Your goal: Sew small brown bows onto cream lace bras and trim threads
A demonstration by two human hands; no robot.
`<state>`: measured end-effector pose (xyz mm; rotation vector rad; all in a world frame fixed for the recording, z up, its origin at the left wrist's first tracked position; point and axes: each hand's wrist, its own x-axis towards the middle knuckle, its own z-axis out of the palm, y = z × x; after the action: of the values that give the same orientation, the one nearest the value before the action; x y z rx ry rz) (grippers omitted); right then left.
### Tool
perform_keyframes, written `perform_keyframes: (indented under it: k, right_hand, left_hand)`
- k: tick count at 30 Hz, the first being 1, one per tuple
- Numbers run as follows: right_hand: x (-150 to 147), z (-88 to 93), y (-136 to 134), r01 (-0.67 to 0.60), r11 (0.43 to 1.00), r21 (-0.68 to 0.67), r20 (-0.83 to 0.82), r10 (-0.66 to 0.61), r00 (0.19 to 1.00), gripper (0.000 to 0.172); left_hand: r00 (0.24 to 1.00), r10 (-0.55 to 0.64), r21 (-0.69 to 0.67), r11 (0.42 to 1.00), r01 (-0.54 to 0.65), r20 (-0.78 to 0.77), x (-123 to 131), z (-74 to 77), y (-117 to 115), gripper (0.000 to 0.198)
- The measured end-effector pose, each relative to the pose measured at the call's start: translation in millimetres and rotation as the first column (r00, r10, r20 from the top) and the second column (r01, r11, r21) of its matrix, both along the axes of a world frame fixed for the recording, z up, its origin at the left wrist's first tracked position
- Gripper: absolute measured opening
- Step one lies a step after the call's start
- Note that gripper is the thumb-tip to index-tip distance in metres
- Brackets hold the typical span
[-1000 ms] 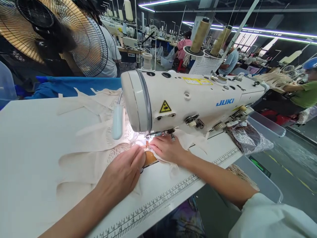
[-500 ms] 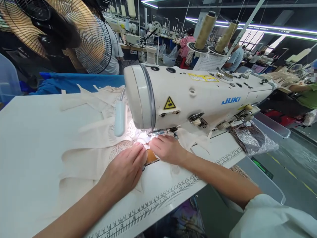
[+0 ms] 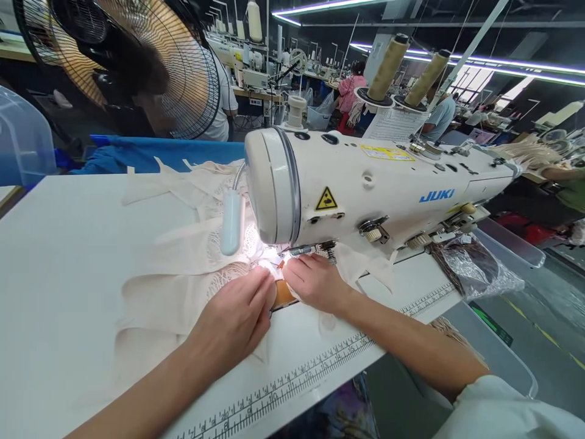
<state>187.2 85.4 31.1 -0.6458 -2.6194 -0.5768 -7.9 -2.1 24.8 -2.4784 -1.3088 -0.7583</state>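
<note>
A white JUKI sewing machine (image 3: 365, 183) stands on a white table (image 3: 59, 256). Cream fabric with lace parts (image 3: 178, 268) lies spread under its needle end, lit by a small lamp (image 3: 231, 222). My left hand (image 3: 235, 320) lies flat on the fabric just left of the needle, fingers together and stretched out. My right hand (image 3: 315, 281) presses the fabric down right of the needle, fingers bent onto the cloth. A small brown piece (image 3: 282, 294) shows between the two hands.
A ruler strip (image 3: 292, 384) runs along the table's front edge. A plastic bag with dark contents (image 3: 475, 265) lies at the right, above clear bins (image 3: 503, 360). Two thread cones (image 3: 406, 70) stand behind the machine. A fan (image 3: 128, 61) and other workers are behind.
The view has shifted slightly, so everything sits further right. Both hands stay on the fabric at the needle, nudged a little toward it.
</note>
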Motion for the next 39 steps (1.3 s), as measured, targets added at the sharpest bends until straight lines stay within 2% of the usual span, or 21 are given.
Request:
perform_keyframes:
  k: [7, 11, 18, 25, 31, 39]
  right_hand:
    - [-4.8, -3.5, 1.3, -0.072, 0.996, 0.059, -0.040, 0.075, 0.996, 0.028]
    - [-5.9, -2.7, 1.8, -0.069, 0.998, -0.009, -0.014, 0.069, 0.998, 0.029]
    - [-5.9, -2.8, 0.8, -0.006, 0.998, -0.056, -0.003, 0.006, 1.000, 0.028]
    - [-2.3, -4.7, 1.1, 0.046, 0.989, -0.142, 0.003, -0.045, 0.999, 0.024]
    - [-1.7, -1.9, 2.0, 0.072, 0.978, -0.198, 0.029, -0.067, 0.997, 0.018]
    - [-1.8, 4.0, 2.7, 0.088, 0.976, -0.201, 0.086, -0.072, 0.994, 0.027]
  left_hand:
    - [0.999, 0.025, 0.089, 0.996, -0.028, 0.034, -0.6, -4.3, -0.4, 0.040]
    - [0.998, 0.022, 0.064, 0.998, -0.026, 0.062, -0.7, -2.9, 0.7, 0.048]
    - [0.999, 0.021, 0.065, 0.998, -0.019, -0.042, 2.6, -2.6, 2.2, 0.032]
    - [0.999, 0.033, 0.053, 0.998, -0.031, -0.040, 0.3, -6.9, 1.8, 0.036]
    - [0.998, 0.029, 0.072, 0.997, -0.025, -0.060, -1.5, -2.7, 3.6, 0.031]
    - [0.998, 0.015, 0.063, 0.998, -0.011, -0.068, -1.8, 0.2, 5.6, 0.030]
